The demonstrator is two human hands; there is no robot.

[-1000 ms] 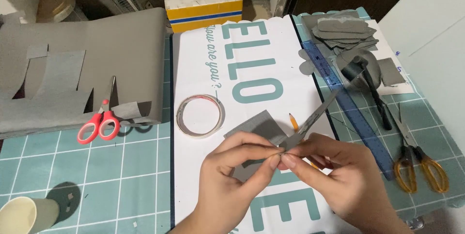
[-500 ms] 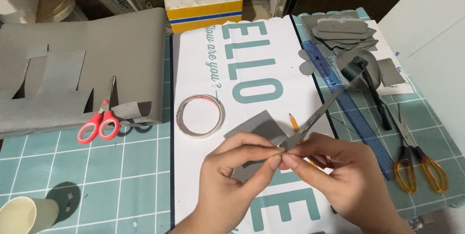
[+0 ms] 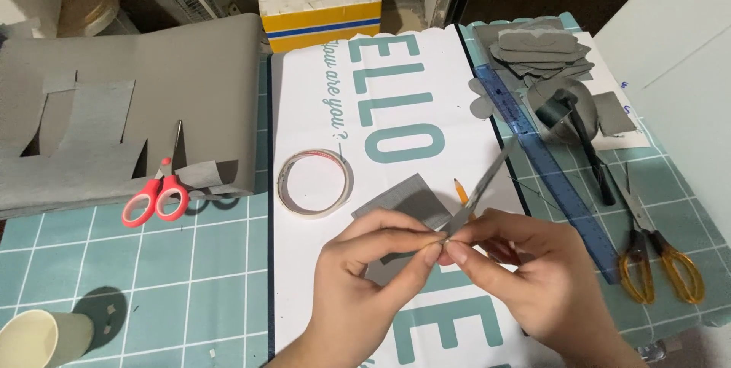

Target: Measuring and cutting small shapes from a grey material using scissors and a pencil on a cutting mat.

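From over the shoulder, little has shifted in the last second: the left hand [image 3: 358, 292] and right hand [image 3: 533, 277] stay pinched together on the near end of a narrow grey strip [image 3: 481, 185], slanting far-right above the white sheet [image 3: 381, 109].

Left hand [image 3: 365, 292] and right hand [image 3: 533, 277] pinching a grey paper strip [image 3: 481, 185], tape roll [image 3: 314, 183] nearby, red scissors [image 3: 156, 193] apart

Craft desk (cutting mat [image 3: 152, 261], scissors [image 3: 156, 197])
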